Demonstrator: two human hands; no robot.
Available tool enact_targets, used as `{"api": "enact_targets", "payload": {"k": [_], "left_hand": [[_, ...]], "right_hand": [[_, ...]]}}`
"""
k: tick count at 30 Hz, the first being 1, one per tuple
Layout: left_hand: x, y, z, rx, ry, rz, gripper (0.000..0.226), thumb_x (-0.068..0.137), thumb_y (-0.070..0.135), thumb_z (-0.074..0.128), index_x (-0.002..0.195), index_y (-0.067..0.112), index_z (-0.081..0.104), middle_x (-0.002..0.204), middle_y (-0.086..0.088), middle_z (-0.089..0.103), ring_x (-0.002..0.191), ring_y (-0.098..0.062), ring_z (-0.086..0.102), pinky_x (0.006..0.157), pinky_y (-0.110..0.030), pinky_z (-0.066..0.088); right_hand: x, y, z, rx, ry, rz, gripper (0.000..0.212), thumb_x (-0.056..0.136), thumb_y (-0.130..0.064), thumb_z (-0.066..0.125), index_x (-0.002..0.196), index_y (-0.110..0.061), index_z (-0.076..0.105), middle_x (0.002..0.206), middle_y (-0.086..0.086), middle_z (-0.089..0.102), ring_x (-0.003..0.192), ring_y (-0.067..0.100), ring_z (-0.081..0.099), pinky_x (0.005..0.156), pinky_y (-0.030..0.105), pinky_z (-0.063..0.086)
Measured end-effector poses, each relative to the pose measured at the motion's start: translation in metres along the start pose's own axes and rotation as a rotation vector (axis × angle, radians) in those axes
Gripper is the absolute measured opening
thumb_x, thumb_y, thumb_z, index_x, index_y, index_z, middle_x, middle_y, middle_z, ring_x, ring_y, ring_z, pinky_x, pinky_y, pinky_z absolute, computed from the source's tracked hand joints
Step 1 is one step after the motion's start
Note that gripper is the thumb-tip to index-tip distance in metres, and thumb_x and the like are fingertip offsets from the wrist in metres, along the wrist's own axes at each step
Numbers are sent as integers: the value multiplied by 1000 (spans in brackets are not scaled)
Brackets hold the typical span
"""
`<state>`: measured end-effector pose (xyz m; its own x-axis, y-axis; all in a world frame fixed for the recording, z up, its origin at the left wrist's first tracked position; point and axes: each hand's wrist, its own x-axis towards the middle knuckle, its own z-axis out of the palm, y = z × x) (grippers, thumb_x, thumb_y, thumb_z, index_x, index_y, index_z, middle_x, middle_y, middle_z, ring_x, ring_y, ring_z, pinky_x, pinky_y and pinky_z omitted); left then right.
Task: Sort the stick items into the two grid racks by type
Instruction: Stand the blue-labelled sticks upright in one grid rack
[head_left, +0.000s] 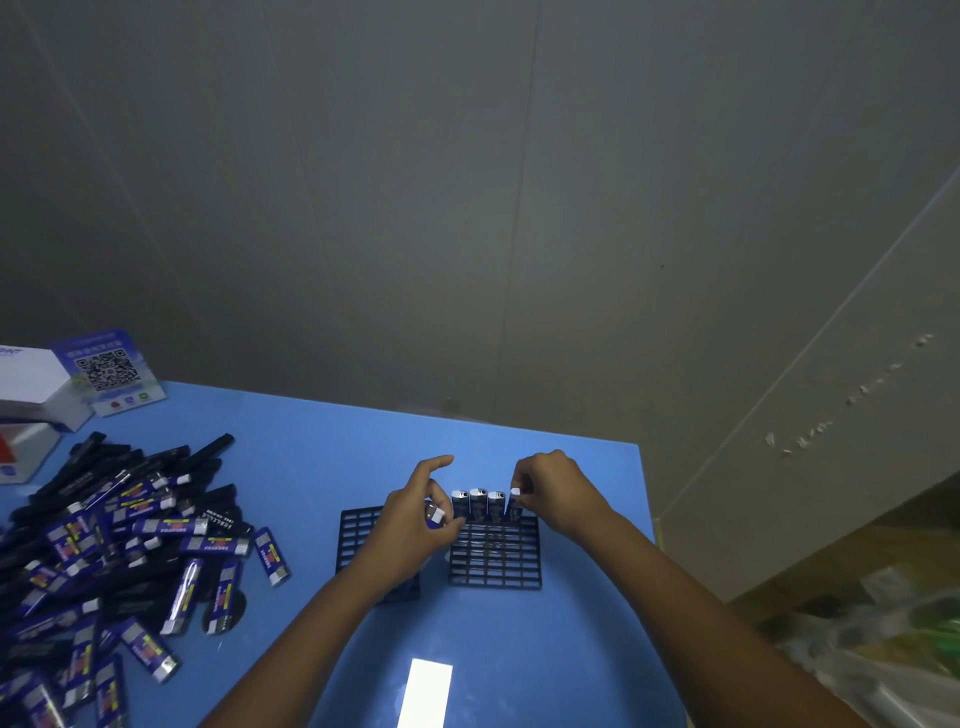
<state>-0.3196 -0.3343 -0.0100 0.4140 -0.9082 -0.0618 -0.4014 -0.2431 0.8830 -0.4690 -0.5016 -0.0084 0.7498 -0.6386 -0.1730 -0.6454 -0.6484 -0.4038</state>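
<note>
Two black grid racks lie side by side on the blue table: the left rack (358, 530), partly hidden by my left arm, and the right rack (496, 558). Three blue lighters (478, 503) stand upright in the right rack's far row. My right hand (550, 491) pinches a fourth blue lighter (514, 506) at the right end of that row. Over the gap between the racks, my left hand (421, 525) grips another blue lighter (435, 514), index finger raised. A pile of blue lighters and black stick items (119, 545) covers the table's left side.
A white box (28, 387) and a QR-code card (109, 371) stand at the far left corner. The table's right edge (647, 499) lies just beyond the right rack, with a grey wall behind. Bagged goods (883, 639) sit below on the right.
</note>
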Motion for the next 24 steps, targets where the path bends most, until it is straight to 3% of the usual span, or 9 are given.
{"api": "enact_targets", "payload": {"k": [10,18,21,24], "left_hand": [[-1,3,2,19,4,7,74,81,8,77,143,22,39,83,3,64,83,-10,65,90,-15,50],[-2,5,-6,-3,19,22,75,81,7,77,143,22,38,81,5,63,80,-5,64,89,-17,51],[-1,5,-6,-9,19,22,74,81,8,77,143,23,39,81,6,64,81,-6,64,88,-17,52],[-1,6,-4,-2,18,31,74,80,9,78,142,25,39,81,5,64,81,-7,64,88,-22,53]], "right_hand": [[1,-9,1,-86,-39,11,11,88,-3,64,94,-10,71,97,11,68,89,27,65,78,35,56],[-3,-2,3,-35,-36,-5,13,87,-7,66,97,-14,69,100,4,68,92,21,63,75,30,51],[-7,-4,-6,89,51,0,20,86,-19,75,105,-17,68,103,-3,65,90,13,61,78,25,48],[-16,-24,-22,403,122,9,5,85,-16,74,90,-18,72,84,-8,70,75,2,63,71,20,49]]}}
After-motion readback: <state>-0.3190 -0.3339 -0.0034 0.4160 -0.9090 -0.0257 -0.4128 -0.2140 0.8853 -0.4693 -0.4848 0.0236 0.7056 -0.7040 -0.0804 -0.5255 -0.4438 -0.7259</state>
